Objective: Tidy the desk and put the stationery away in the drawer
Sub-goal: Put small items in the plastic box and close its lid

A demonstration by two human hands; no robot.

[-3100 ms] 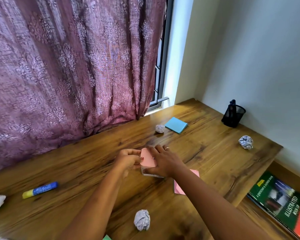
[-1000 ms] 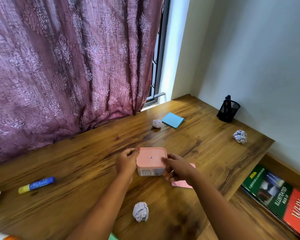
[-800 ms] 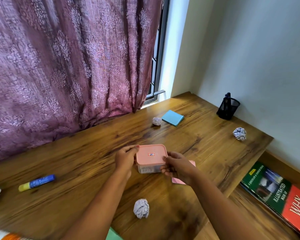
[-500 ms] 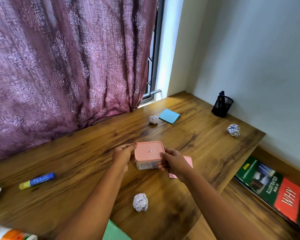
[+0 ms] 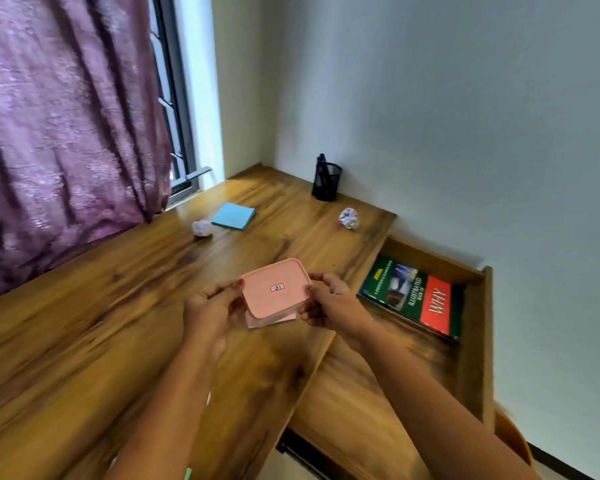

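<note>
Item: pink-lidded box — lid on, contents not visible from here. I hold it between my left hand and right hand, fingers curled on its two short ends. It looks lifted just off the desk, near the right edge.

Step, as I judge it: carrying the box to the drawer. The next move calls for a short swing rightward and a level set-down nearer me than the book.

Drawer — open, one book lying flat at its far end.

Mesh pen cup, back corner: one dark item standing inside.
</note>
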